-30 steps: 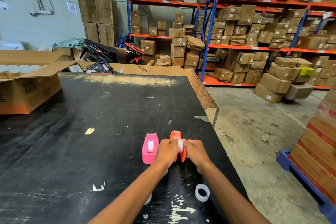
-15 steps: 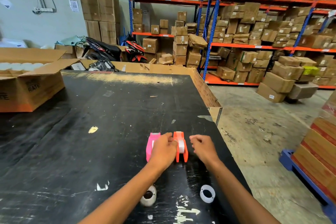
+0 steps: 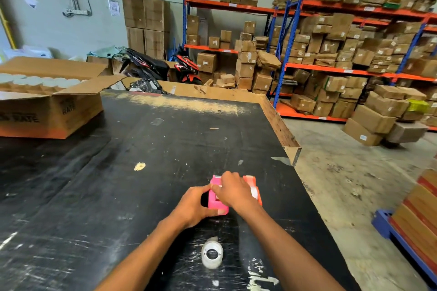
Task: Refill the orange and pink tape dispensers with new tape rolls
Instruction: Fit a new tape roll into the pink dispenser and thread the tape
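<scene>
A pink tape dispenser point(image 3: 216, 203) stands on the black table point(image 3: 118, 172), near its right edge. My left hand point(image 3: 194, 205) grips the dispenser's near left side. My right hand point(image 3: 233, 190) lies over its top, fingers curled on the upper part. Right behind my right hand stands the orange tape dispenser point(image 3: 254, 188), with a clear tape roll showing in it. A white tape roll point(image 3: 212, 254) lies on the table between my forearms. What sits inside the pink dispenser is hidden by my hands.
An open cardboard box point(image 3: 49, 111) with several white rolls stands at the table's far left. The table's right edge drops to a concrete floor. Shelves full of boxes line the back right. A blue pallet with cartons point(image 3: 416, 217) is at the right.
My right hand crossed left from beside the orange dispenser onto the pink one. My left hand shifted to the pink dispenser's left side. The orange dispenser now stands untouched.
</scene>
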Tool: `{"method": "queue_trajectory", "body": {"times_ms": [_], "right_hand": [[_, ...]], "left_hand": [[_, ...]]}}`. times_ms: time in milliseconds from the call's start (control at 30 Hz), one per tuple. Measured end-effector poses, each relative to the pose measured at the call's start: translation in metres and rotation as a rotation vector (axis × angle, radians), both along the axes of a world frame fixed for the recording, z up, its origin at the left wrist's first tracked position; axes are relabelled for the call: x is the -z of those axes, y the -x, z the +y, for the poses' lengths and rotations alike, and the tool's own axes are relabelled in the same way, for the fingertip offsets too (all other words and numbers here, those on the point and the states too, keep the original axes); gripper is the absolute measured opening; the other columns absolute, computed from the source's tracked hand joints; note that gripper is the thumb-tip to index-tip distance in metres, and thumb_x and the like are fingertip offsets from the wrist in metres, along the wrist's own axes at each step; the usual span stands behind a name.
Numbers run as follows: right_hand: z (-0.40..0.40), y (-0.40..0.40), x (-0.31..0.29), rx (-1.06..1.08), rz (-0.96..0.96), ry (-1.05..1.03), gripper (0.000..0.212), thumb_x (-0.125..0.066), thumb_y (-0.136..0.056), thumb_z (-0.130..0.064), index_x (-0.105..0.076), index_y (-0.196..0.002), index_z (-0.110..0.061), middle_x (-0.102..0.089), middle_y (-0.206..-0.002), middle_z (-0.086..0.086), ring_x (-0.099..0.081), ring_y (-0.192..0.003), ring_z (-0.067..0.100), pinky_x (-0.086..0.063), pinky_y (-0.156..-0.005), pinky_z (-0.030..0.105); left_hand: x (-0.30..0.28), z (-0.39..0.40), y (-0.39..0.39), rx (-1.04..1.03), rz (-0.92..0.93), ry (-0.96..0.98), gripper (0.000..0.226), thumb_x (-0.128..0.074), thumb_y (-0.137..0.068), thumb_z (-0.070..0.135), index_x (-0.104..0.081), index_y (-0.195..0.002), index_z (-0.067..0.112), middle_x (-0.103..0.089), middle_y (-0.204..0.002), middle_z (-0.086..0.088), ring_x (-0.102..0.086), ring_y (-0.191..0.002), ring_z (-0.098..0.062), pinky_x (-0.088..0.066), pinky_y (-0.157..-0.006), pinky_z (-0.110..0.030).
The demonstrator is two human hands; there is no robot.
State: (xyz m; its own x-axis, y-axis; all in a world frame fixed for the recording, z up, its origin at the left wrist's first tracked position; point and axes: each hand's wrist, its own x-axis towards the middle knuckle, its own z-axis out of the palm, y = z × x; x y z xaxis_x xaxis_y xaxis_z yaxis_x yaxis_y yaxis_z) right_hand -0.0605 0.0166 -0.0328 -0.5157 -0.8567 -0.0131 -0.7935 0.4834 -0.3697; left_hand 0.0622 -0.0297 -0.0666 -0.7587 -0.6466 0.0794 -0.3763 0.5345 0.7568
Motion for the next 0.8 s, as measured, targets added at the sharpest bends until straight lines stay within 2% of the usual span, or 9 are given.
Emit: {"method": "queue_trajectory", "body": {"times_ms": [100,200,300,367,467,567,667,733,800], "right_hand": [[-0.001,-0.006,0.0,0.009,0.095,0.001,0.031,-0.052,-0.093,-0.027,-0.057,-0.111,-0.003,-0.061,-0.121,0.021,-0.058,-0.113,0.041,-0.047,-0.086,0.043],[0.001,-0.011,-0.001,-0.046,0.168,0.015,0.021,-0.049,-0.09,-0.01,-0.061,-0.104,0.0,-0.065,-0.114,0.024,-0.061,-0.107,0.043,-0.049,-0.081,0.043],[0.006,-0.018,0.003,-0.094,0.232,0.011,0.024,-0.044,-0.084,0.002,-0.064,-0.097,0.004,-0.068,-0.107,0.025,-0.065,-0.1,0.041,-0.046,-0.071,0.041],[0.01,-0.021,0.005,-0.12,0.302,0.024,0.026,-0.042,-0.085,0.004,-0.062,-0.101,0.003,-0.065,-0.109,0.024,-0.066,-0.099,0.039,-0.044,-0.068,0.039],[0.017,-0.019,-0.008,-0.118,0.41,0.115,0.024,-0.039,-0.091,-0.002,-0.059,-0.103,-0.001,-0.064,-0.111,0.02,-0.066,-0.099,0.039,-0.048,-0.073,0.041],[0.03,-0.01,-0.024,-0.05,0.295,0.224,0.021,-0.041,-0.092,-0.013,-0.059,-0.087,-0.004,-0.067,-0.102,0.02,-0.064,-0.093,0.044,-0.042,-0.066,0.041],[0.047,0.003,-0.028,0.026,0.088,0.307,0.029,-0.045,-0.089,-0.024,-0.059,-0.079,-0.002,-0.069,-0.088,0.019,-0.061,-0.084,0.042,-0.044,-0.063,0.041],[0.056,0.008,-0.029,0.047,-0.064,0.384,0.027,-0.048,-0.088,-0.027,-0.067,-0.081,-0.009,-0.071,-0.08,0.011,-0.063,-0.079,0.034,-0.051,-0.068,0.042],[0.062,0.01,-0.027,0.042,-0.179,0.454,0.025,-0.051,-0.088,-0.028,-0.072,-0.084,-0.015,-0.073,-0.075,0.001,-0.067,-0.074,0.024,-0.055,-0.069,0.041]], "left_hand": [[-0.001,0.001,-0.003,-0.005,0.018,0.057,0.064,-0.08,-0.063,0.052,-0.064,-0.12,0.03,-0.075,-0.109,0.008,-0.065,-0.109,-0.014,-0.049,-0.098,-0.036],[-0.001,-0.001,-0.003,-0.01,0.026,0.082,0.063,-0.078,-0.059,0.055,-0.066,-0.115,0.028,-0.077,-0.102,0.006,-0.067,-0.104,-0.018,-0.051,-0.093,-0.038],[0.0,-0.004,-0.004,-0.004,0.001,0.107,0.054,-0.077,-0.06,0.048,-0.068,-0.109,0.026,-0.077,-0.097,0.003,-0.069,-0.098,-0.021,-0.052,-0.087,-0.04],[-0.001,-0.004,-0.004,-0.009,-0.021,0.094,0.053,-0.077,-0.06,0.047,-0.068,-0.108,0.026,-0.077,-0.097,0.0,-0.068,-0.098,-0.022,-0.053,-0.086,-0.04],[-0.003,-0.005,-0.003,-0.012,-0.042,0.074,0.064,-0.078,-0.06,0.054,-0.065,-0.117,0.026,-0.075,-0.106,-0.001,-0.067,-0.102,-0.019,-0.052,-0.089,-0.04],[0.0,-0.007,-0.005,0.044,-0.075,0.039,0.069,-0.082,-0.063,0.043,-0.058,-0.125,0.023,-0.071,-0.117,0.003,-0.064,-0.107,-0.015,-0.049,-0.098,-0.041],[-0.002,-0.005,-0.006,-0.02,-0.001,-0.064,0.079,-0.079,-0.07,0.025,-0.044,-0.141,0.022,-0.051,-0.138,0.01,-0.047,-0.127,-0.007,-0.032,-0.114,-0.028],[-0.01,0.001,-0.006,-0.195,0.19,-0.176,0.065,-0.071,-0.079,0.013,-0.048,-0.139,0.017,-0.051,-0.142,0.001,-0.046,-0.131,-0.012,-0.032,-0.114,-0.03],[-0.021,0.01,-0.005,-0.281,0.39,-0.345,0.04,-0.063,-0.087,0.013,-0.06,-0.128,0.013,-0.063,-0.131,-0.005,-0.058,-0.119,-0.015,-0.043,-0.105,-0.03]]}}
